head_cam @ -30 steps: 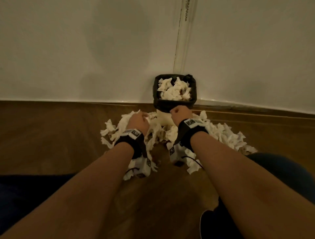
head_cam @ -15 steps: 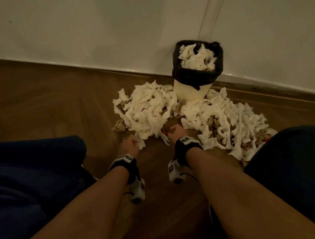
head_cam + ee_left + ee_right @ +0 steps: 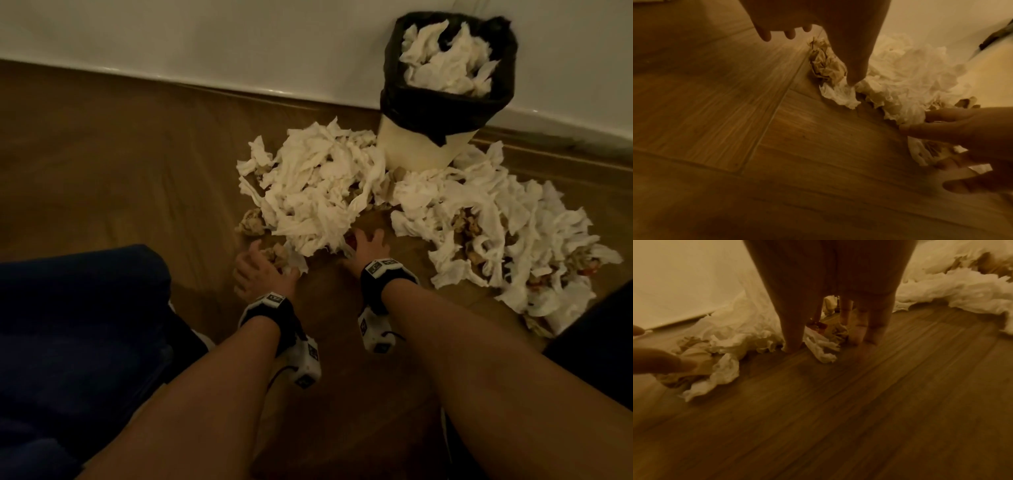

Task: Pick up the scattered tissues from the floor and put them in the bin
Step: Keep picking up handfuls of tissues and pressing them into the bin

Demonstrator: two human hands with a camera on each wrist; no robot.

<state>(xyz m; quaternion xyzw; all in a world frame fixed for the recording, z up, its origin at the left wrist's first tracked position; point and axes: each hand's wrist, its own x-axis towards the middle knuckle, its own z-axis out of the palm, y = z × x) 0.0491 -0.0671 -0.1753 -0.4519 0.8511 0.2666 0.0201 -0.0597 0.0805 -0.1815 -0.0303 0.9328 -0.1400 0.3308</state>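
Note:
A cream bin [image 3: 424,147] with a black liner stands against the wall, heaped with white tissues [image 3: 445,58]. Crumpled tissues lie on the wooden floor in two piles, one left of the bin [image 3: 318,192] and one in front and right of it [image 3: 496,233]. My left hand [image 3: 255,270] is spread at the near edge of the left pile, its thumb [image 3: 853,76] touching a white tissue [image 3: 840,94] beside a brownish wad [image 3: 274,255]. My right hand [image 3: 368,241] reaches in with straight fingers [image 3: 793,337] down on the floor among loose tissues [image 3: 822,350]. Neither hand holds anything.
My dark blue trouser legs fill the lower left [image 3: 75,325] and the right edge [image 3: 603,329]. White wall and skirting [image 3: 205,51] run behind the bin. Bare wooden floor [image 3: 120,164] lies left of the piles and between my forearms.
Both hands came back from the bin to the near edge of the left pile. Half a second ago they were fists; now their fingers are spread on the tissues.

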